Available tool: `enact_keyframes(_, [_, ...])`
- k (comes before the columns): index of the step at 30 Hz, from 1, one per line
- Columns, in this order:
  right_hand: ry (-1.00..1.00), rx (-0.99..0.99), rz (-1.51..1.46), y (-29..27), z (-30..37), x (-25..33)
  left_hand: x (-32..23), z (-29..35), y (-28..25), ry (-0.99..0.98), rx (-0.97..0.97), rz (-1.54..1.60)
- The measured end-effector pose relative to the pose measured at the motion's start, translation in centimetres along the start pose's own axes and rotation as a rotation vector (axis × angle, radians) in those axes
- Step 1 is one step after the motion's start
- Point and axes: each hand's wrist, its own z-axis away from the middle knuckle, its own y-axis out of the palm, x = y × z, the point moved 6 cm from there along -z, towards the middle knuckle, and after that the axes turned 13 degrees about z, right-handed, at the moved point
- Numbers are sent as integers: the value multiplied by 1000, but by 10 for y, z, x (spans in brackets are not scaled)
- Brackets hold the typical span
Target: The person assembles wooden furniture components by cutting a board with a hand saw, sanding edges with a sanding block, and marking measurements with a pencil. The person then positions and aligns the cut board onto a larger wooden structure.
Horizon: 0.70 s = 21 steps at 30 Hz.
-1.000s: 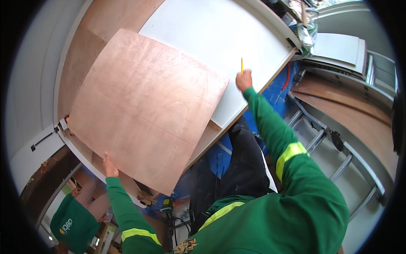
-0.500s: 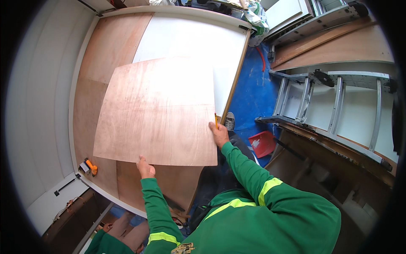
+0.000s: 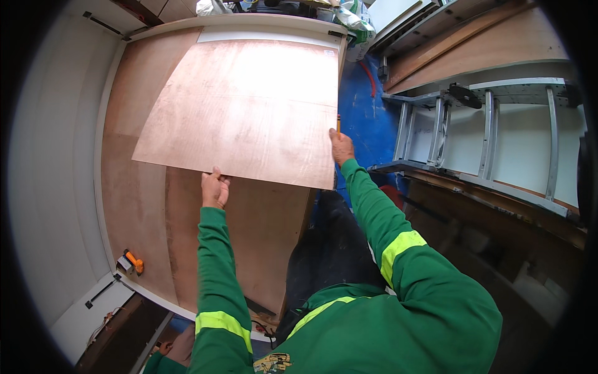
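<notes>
A thin plywood sheet (image 3: pixel 243 118) is stretched out in front of me over a large framed panel (image 3: pixel 140 199), covering most of the white area at its far end. My left hand (image 3: pixel 215 188) grips the sheet's near edge, thumb on top and fingers underneath. At the right edge, my right hand (image 3: pixel 341 147) is closed on the sheet, with a yellow pencil (image 3: pixel 338 123) standing out from between the fingers. The sheet's near right corner sticks out toward my legs. Whether its far edge rests on the panel I cannot tell.
An orange-handled tool (image 3: pixel 134 262) lies at the panel's near left. Blue sheeting (image 3: pixel 361 118) covers the floor on the right, beside a metal ladder (image 3: pixel 489 134) and leaning boards (image 3: pixel 461 43). A bag (image 3: pixel 356 28) stands behind the far right corner. Another person's hand (image 3: pixel 165 348) shows at lower left.
Both my hands have pushed the plywood sheet away and a little to the right. It now hides most of the white area. My arms are stretched further out.
</notes>
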Motion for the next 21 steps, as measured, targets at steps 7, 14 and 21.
enact_keyframes(7, [148,-57,-41,44,-13,3,3,-84,-39,-75,-89,-108])
enact_keyframes(14, [165,-83,-71,56,-53,-5,24,-140,-16,-49,-9,-175])
enact_keyframes(21, [105,92,507,57,-73,-28,77,-200,-62,-104,-81,-137])
